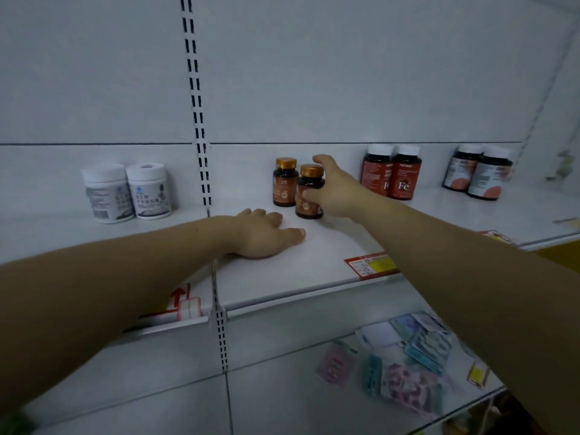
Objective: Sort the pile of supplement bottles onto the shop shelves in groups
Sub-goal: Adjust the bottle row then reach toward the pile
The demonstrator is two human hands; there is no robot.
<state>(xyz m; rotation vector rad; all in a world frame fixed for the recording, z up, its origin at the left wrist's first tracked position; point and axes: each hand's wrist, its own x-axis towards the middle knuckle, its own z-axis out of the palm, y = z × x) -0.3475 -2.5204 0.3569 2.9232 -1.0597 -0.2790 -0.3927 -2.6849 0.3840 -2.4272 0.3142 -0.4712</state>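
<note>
On the white shelf (282, 277) stand bottles in pairs. My right hand (335, 189) grips a brown bottle with a gold cap (309, 193), upright on the shelf, thumb on its front and fingers round its far side. A matching gold-capped bottle (285, 182) stands just left and behind it. My left hand (266, 233) rests on the shelf in front of these two, fingers loosely bent, holding nothing. Two white tubs (128, 191) stand at the left, two red "Fe" bottles (392, 175) at the right, and two dark white-capped bottles (478, 175) farther right.
A slotted upright (197, 120) splits the back panel between the white tubs and the brown bottles. Price tags (370, 265) sit on the shelf's front edge. On the lower shelf (282, 387) lie several flat packets and boxes (408, 362) at the right.
</note>
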